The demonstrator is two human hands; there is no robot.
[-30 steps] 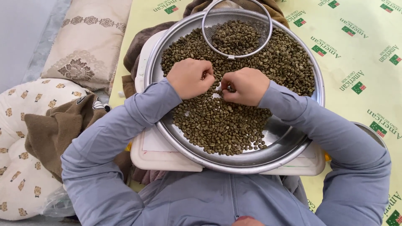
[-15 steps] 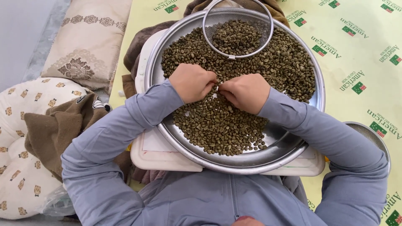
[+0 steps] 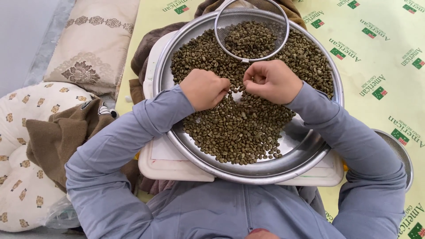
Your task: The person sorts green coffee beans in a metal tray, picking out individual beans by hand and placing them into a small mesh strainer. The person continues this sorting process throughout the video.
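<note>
On a white board [image 3: 177, 166] across the lap sits a round metal tray [image 3: 283, 168] of green beans [image 3: 234, 132], where the left hand [image 3: 204, 89] and right hand [image 3: 273, 81] curl closed, seemingly pinching beans, below a wire sieve [image 3: 251, 31].

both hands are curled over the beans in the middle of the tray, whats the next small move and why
Probably lift the right hand to the sieve: its fingers look pinched shut just below the sieve's rim, while the left hand rests on the beans.
</note>
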